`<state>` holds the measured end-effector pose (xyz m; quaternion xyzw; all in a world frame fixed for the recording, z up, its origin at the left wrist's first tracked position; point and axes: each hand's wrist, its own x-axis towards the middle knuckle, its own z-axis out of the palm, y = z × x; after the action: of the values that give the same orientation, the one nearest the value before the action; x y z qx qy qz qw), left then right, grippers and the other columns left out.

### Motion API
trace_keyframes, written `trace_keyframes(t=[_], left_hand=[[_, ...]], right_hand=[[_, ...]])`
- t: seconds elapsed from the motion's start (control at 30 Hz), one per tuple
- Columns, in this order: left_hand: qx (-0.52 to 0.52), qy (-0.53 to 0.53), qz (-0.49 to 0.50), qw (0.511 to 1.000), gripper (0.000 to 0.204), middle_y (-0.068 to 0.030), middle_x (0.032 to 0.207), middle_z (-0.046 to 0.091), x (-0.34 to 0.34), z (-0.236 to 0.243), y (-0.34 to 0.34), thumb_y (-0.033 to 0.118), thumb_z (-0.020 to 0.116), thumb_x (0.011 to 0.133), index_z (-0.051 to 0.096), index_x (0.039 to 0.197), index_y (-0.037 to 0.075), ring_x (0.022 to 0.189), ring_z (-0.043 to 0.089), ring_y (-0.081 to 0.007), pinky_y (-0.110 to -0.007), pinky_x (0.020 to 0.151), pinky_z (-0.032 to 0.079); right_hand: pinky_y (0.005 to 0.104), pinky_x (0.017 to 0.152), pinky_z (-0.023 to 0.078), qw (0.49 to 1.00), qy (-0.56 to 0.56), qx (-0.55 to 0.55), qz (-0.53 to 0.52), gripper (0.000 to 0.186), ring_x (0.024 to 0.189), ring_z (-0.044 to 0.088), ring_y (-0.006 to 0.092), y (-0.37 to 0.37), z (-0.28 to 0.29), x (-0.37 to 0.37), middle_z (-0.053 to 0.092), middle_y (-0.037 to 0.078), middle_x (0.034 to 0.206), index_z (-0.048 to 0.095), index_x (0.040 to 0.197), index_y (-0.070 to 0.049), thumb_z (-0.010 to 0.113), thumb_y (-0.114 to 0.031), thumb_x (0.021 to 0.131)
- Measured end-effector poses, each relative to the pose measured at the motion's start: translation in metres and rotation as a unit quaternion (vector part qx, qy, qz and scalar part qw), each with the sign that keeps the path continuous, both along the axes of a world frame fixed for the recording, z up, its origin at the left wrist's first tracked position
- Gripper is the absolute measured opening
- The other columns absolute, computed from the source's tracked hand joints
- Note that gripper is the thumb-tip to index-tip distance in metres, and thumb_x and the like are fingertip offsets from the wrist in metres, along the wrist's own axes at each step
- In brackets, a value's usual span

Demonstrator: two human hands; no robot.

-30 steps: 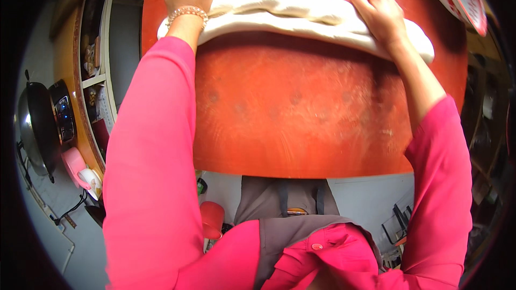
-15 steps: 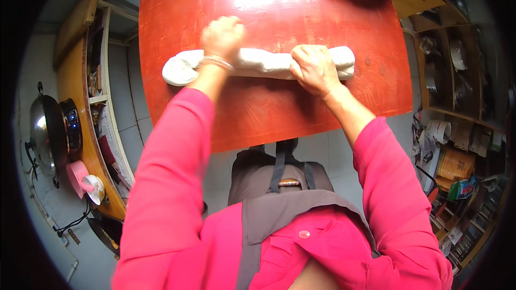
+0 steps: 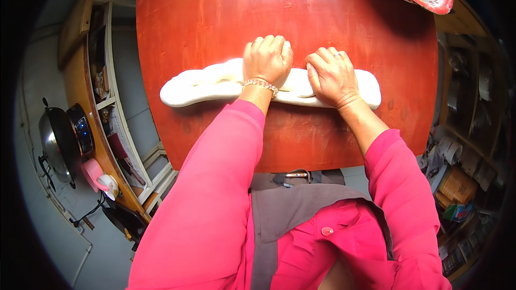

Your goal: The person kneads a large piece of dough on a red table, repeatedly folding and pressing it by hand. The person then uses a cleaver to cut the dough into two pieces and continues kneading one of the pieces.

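Observation:
A long white roll of dough (image 3: 199,88) lies crosswise on the red tabletop (image 3: 215,27), with a folded seam along its top. My left hand (image 3: 267,59), with a beaded bracelet at the wrist, presses on the middle of the roll, fingers curled over its far side. Just to the right, my right hand (image 3: 330,75) is closed on the dough too, fingers bent and a ring showing on one. The roll's two ends show beyond my hands.
A red-rimmed patterned basin (image 3: 436,0) sits at the back right of the table. Left of the table are a wok (image 3: 56,147), a cooktop (image 3: 81,129), a pink vessel (image 3: 94,174) and a wooden cabinet (image 3: 80,83). Shelves of assorted items (image 3: 459,177) stand at the right.
My left hand has moved from the roll's left part to its middle, nearer my right hand, which stays on the right part. The roll has shifted and shows its seam differently.

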<state>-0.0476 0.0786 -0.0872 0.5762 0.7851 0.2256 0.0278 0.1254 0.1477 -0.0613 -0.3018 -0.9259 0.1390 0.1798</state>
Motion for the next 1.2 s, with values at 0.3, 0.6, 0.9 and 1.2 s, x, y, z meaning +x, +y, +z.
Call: trace_keyframes(t=[0.3, 0.6, 0.9, 1.2], left_hand=[[-0.010, -0.017, 0.012, 1.000, 0.031, -0.0114, 0.082, 0.071, -0.015, 0.000, 0.032, 0.036, 0.060, 0.097, 0.067, 0.080, 0.011, 0.083, 0.067, -0.0355, -0.049, 0.078, 0.053], [-0.294, -0.021, -0.069, 0.953, 0.032, -0.0139, 0.123, 0.073, -0.022, 0.020, 0.018, 0.028, 0.050, 0.094, 0.073, 0.115, 0.018, 0.120, 0.066, -0.0339, -0.045, 0.101, 0.050], [0.008, 0.055, -0.081, 0.995, 0.015, -0.0083, 0.082, 0.071, 0.127, 0.029, -0.071, 0.026, 0.063, 0.089, 0.070, 0.081, 0.015, 0.085, 0.070, -0.0286, -0.044, 0.085, 0.051], [0.097, 0.068, -0.159, 0.980, 0.012, -0.0033, 0.080, 0.059, 0.110, 0.006, -0.049, 0.029, 0.065, 0.077, 0.062, 0.077, 0.017, 0.081, 0.062, -0.0241, -0.041, 0.084, 0.046]], right_hand=[[0.0466, 0.079, 0.050, 0.999, 0.028, -0.027, 0.006, 0.017, 0.086, 0.064, 0.0313, 0.032, -0.027, -0.013, 0.065, 0.008, 0.084, 0.065, 0.084, -0.011, 0.062, -0.025, 0.093], [0.0506, 0.107, 0.047, 0.983, -0.174, -0.058, -0.014, 0.043, 0.130, 0.058, 0.0347, -0.013, 0.003, -0.006, 0.065, 0.007, 0.136, 0.065, 0.133, -0.017, 0.043, -0.035, 0.101], [0.0442, 0.094, 0.049, 0.981, 0.049, 0.053, -0.180, 0.016, 0.103, 0.069, 0.0269, -0.112, 0.022, 0.111, 0.075, 0.004, 0.106, 0.075, 0.099, -0.013, 0.068, -0.025, 0.091], [0.0400, 0.091, 0.045, 0.984, 0.136, 0.015, -0.117, 0.012, 0.090, 0.068, 0.0204, -0.068, 0.008, 0.100, 0.073, 0.000, 0.093, 0.072, 0.089, -0.014, 0.071, -0.025, 0.084]])
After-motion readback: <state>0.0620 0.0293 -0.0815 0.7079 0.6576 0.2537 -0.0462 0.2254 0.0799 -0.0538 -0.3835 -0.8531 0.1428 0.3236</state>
